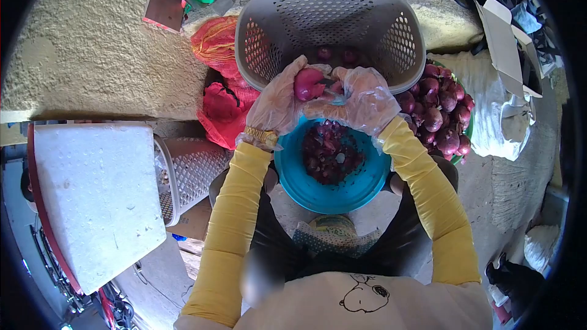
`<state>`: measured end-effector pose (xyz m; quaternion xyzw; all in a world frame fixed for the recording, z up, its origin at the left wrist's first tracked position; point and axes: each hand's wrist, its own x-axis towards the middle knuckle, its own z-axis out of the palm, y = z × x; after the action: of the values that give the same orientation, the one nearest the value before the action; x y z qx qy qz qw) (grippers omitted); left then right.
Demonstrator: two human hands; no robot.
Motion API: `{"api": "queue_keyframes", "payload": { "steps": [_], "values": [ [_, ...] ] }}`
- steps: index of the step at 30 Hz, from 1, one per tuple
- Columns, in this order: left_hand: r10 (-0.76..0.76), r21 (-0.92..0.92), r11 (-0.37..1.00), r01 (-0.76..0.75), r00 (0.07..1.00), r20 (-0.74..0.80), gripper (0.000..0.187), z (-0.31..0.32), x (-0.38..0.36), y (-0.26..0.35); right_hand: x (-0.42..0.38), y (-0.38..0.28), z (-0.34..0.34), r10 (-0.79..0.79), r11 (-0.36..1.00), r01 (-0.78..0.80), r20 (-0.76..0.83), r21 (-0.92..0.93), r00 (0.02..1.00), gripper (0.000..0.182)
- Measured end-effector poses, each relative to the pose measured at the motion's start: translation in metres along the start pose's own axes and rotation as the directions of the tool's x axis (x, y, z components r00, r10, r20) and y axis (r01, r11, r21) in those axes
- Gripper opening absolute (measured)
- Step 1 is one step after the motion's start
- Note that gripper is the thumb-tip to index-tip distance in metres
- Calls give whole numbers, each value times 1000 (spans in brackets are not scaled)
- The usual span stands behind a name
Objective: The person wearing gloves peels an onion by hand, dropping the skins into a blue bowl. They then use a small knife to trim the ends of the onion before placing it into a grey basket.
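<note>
My left hand (278,101), in a clear plastic glove, holds a peeled red onion (308,84) above the far rim of a blue basin (293,186). Close beside it, my right hand (369,99), also gloved, has its fingers closed round something small and dark that I cannot make out. Onion skins and dark scraps (330,153) lie in the basin. Just beyond both hands stands a grey perforated basket (330,6) with a few onions (350,56) at its bottom.
Unpeeled red onions (433,120) fill a green container at the right. Red mesh bags (226,107) lie left of the basket. A white foam lid (98,201) and a second perforated basket (199,168) are at the left. An open carton (504,49) stands at the upper right.
</note>
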<state>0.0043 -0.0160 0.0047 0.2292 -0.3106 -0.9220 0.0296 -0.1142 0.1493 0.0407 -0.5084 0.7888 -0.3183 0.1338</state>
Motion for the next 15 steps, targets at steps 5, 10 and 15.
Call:
{"api": "queue_keyframes", "payload": {
  "steps": [5, 10, 15],
  "values": [
    [-43, -77, 996, 43, 999, 0, 46, 5, -2, 1, -1, 4, 8, -113, 992, 111, -36, -56, 993, 78],
    [252, 419, 878, -231, 968, 6, 48, -42, 28, -22, 0, 8, 15, -213, 965, 195, -93, -174, 973, 55],
    [-8, 40, 999, 12, 995, -97, 49, -2, 0, 2, -3, 1, 12, -195, 960, 213, 111, -180, 974, 59]
  ]
}}
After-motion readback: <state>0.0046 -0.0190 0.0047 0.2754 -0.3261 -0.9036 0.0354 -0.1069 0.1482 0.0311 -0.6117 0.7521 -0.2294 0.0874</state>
